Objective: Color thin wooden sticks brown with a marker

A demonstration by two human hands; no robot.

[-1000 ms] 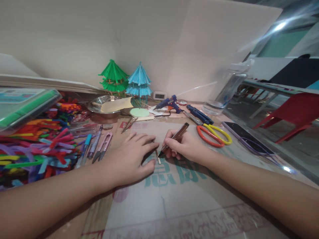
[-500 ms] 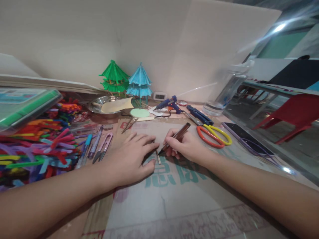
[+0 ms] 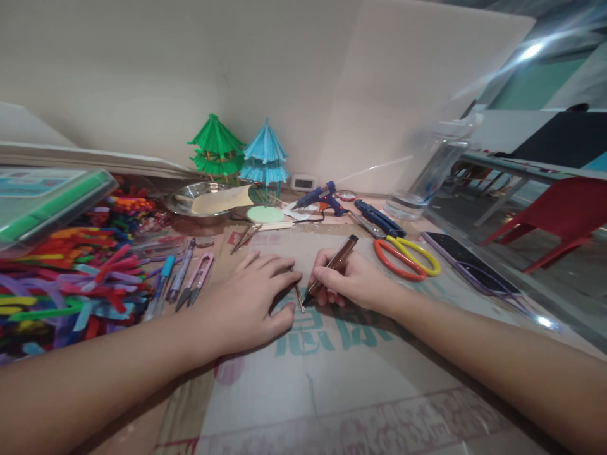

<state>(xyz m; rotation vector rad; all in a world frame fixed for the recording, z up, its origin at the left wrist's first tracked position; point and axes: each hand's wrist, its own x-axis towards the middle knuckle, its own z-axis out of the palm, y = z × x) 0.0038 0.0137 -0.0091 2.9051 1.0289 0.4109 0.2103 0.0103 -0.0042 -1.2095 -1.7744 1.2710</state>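
My left hand [image 3: 263, 297] lies flat on a printed cardboard sheet [image 3: 265, 398], fingers stretched out. Its index finger presses on a thin brown stick [image 3: 302, 304], whose far part is hidden under that hand. A brown marker [image 3: 342, 253] is held like a pen in my right hand [image 3: 353, 278], its dark tip down at the stick's near end. Whether the tip touches the stick is hard to tell. Scissors with red and yellow handles [image 3: 401, 266] lie just right of my right hand. Pink-handled snips [image 3: 196, 279] and several pens [image 3: 180, 272] lie left of my left hand.
Colourful pipe cleaners [image 3: 71, 291] and a green-edged plastic case [image 3: 57, 202] fill the left. Behind stand a metal bowl [image 3: 175, 213], green tree [image 3: 217, 145], blue tree [image 3: 266, 151] and glue gun [image 3: 322, 198]. A utility knife [image 3: 379, 217], water bottle [image 3: 412, 196] and phone [image 3: 465, 262] are right.
The marker has tilted slightly more upright, and its tip has shifted a little nearer to me along the stick. My left hand has stayed nearly still.
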